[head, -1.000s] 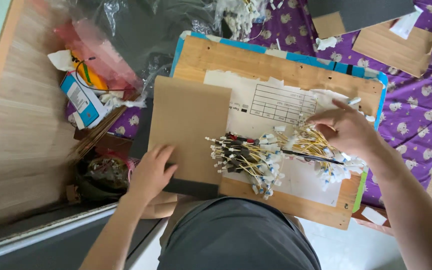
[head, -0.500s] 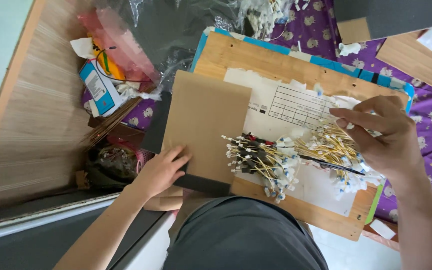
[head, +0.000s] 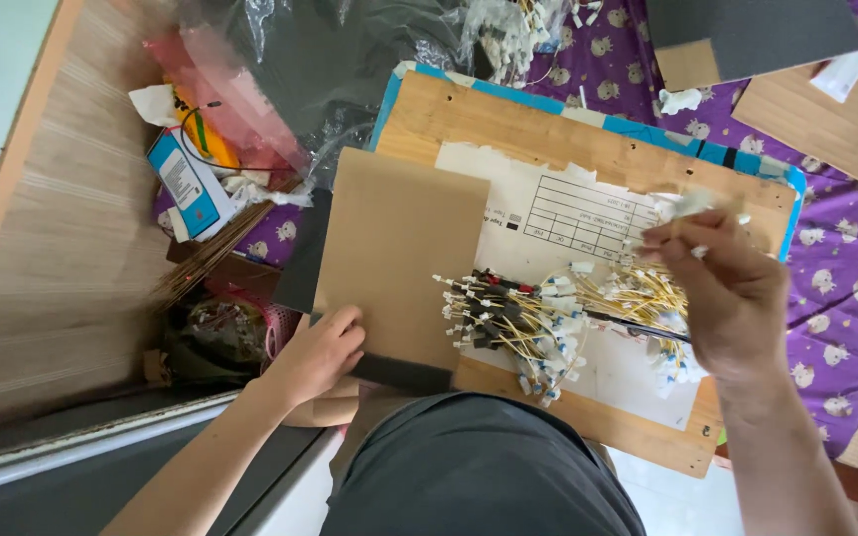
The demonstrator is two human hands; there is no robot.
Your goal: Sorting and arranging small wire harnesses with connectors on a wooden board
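We're looking straight down at a wooden board [head: 508,119] with a blue edge, propped over a lap on a purple patterned cloth [head: 846,258]. Our left hand [head: 318,352] rests flat on the bottom corner of a brown cardboard sheet [head: 399,248], which sits on a dark sheet. Our right hand [head: 732,293] is lifted a bit, fingers pinched around a small white connector [head: 692,203] with a thin wire. Under it there's a bundle of yellow wires [head: 548,318] with white and black ends, lying on a printed paper form [head: 568,213]. Off to the left it's pretty messy: a small blue and white box [head: 186,184], crinkly plastic bags [head: 320,60], a pink basket [head: 250,323].
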